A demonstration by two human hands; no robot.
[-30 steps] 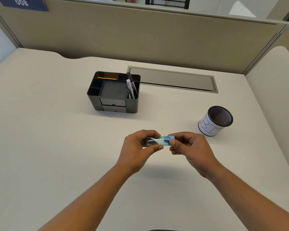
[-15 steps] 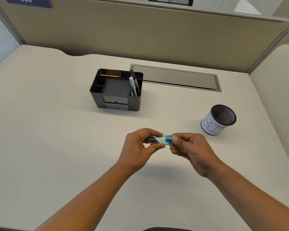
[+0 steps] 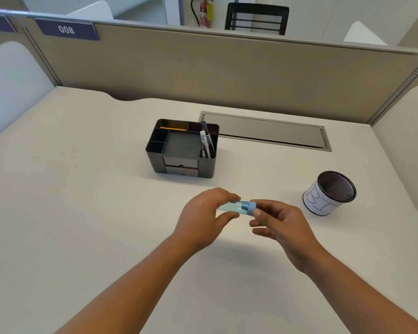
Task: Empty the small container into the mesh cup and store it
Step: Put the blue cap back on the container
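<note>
Blue small container sits pinched between both hands, left hand on its body, right hand at its cap. Nothing looks poured yet; mesh cup waits at 2 o'clock.

An office cubicle: a pale desk enclosed by beige partitions, with a numbered plate "008" at upper left, a cable hatch and a pen organizer at centre, and a chair beyond the top edge.
</note>
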